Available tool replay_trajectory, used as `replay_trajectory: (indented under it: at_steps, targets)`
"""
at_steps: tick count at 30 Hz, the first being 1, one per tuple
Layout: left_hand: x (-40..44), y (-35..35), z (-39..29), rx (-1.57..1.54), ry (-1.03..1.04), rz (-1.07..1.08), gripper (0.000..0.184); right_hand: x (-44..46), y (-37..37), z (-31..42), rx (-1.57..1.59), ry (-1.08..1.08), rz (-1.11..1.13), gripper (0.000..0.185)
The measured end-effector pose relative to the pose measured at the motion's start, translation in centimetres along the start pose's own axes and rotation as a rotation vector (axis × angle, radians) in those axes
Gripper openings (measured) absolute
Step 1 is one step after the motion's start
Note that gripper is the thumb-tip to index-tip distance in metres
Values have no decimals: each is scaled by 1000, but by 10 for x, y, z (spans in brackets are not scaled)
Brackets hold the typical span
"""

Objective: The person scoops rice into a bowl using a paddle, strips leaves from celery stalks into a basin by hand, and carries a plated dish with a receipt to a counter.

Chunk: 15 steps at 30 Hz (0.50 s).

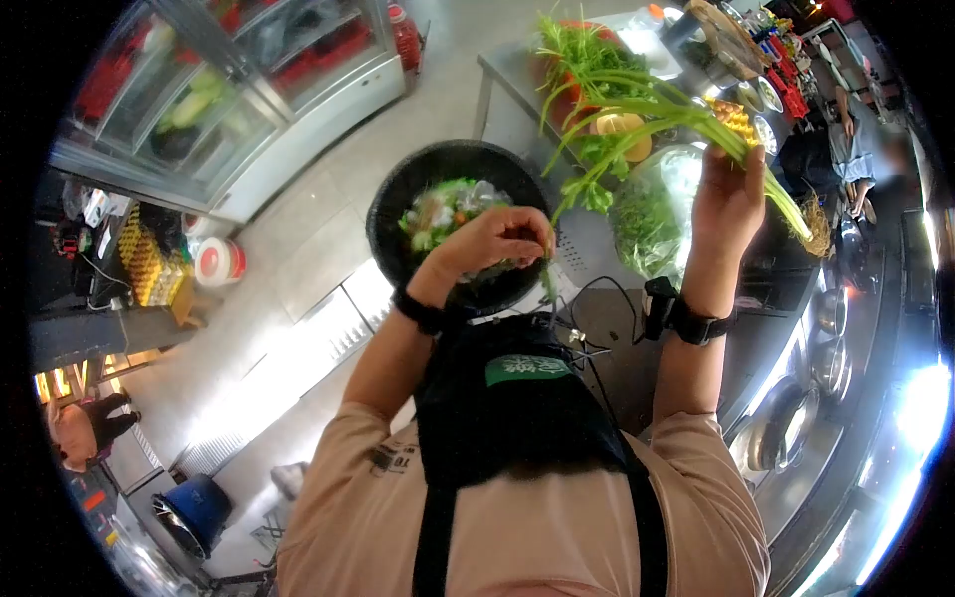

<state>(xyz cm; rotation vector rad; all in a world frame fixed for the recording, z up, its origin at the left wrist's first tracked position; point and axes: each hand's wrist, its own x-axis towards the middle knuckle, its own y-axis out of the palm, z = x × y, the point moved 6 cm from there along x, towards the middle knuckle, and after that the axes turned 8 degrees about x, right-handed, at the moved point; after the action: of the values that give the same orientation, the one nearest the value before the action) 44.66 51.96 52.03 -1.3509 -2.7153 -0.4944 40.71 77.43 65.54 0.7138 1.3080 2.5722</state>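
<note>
My right hand (731, 189) is closed around a bunch of leafy celery (686, 114), raised over the counter's edge, its leafy ends pointing left and its pale stalks hanging down to the right. Over the rim of a black bin (390, 204) is my left hand (492, 239), its fingers pinched together. A small green sprig (548, 283) hangs from those fingertips. Inside the bin lie vegetable scraps (438, 214) and clear plastic, partly hidden by my left hand. A clear plastic bag of greens (652, 214) sits between my hands, close to my right wrist.
On the steel counter (512, 65) are a red basket of greens (577, 60), a round wooden board (721, 40) and egg trays (734, 117). A glass-door fridge (239, 99) stands at left. Metal pans (781, 423) line the right. Other people (846, 149) stand farther off.
</note>
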Motion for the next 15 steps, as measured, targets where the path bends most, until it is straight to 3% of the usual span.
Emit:
replay_trajectory:
  at_steps: [8,13,15]
  targets:
    - [0,-4,4,134,11,-103,8,2,-3,8,-11,-11,-59,25]
    - [-3,-13,11,172,-83,-287,7,1,-1,13,-30,-60,-125,20]
    - [-4,-14,6,252,-57,-300,8,0,7,13,-36,-62,-59,22]
